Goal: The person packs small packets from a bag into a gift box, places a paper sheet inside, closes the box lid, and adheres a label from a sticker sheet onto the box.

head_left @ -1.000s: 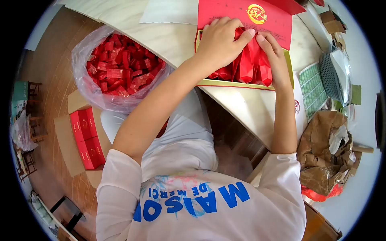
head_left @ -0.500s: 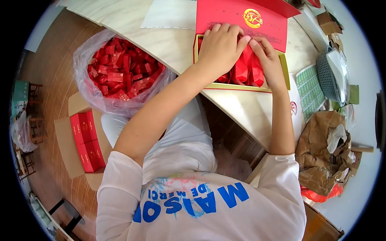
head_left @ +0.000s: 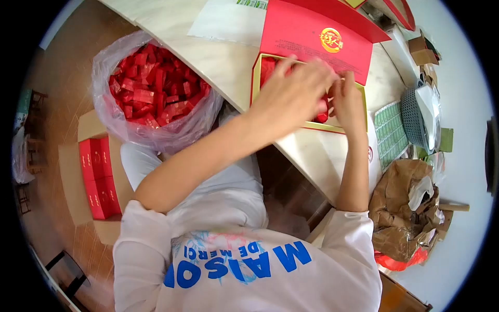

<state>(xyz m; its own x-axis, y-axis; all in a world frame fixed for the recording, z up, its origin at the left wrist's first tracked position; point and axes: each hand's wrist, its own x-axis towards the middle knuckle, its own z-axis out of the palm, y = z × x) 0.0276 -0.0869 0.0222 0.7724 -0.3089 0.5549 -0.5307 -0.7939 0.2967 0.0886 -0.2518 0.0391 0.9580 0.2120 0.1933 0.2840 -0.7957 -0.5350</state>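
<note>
Downward, we look over a white shirt (head_left: 260, 288) and two bare forearms (head_left: 208, 156). Beside the left leg (head_left: 136, 169), an open plastic bag (head_left: 109, 54) holds a heap of small red packets (head_left: 140, 96); near it, a cardboard carton (head_left: 71, 182) holds red boxes (head_left: 99, 192). Off to the right lies crumpled brown wrapping (head_left: 395, 208). On the pale bench (head_left: 322, 156), close to its edge, sits an open lidded box (head_left: 255, 87) with a yellowish rim. Our left hand (head_left: 299, 88) spans it, blurred, fingers bent; our right hand (head_left: 347, 104) is at its right end, thumb and fingers drawn together. We cannot tell whether either grips anything. Red pouches (head_left: 322, 115) lie inside the box, mostly hidden by the hands. We judge that hard pressing could crease them, a tug toward us could drag the box off the bench, and a knock from the leg could tip the bag. Beyond, the red lid (head_left: 293, 31) stands raised, bearing a gold emblem (head_left: 331, 40). Farther right are a green printed sheet (head_left: 390, 132) and a grey basket (head_left: 410, 109).
</note>
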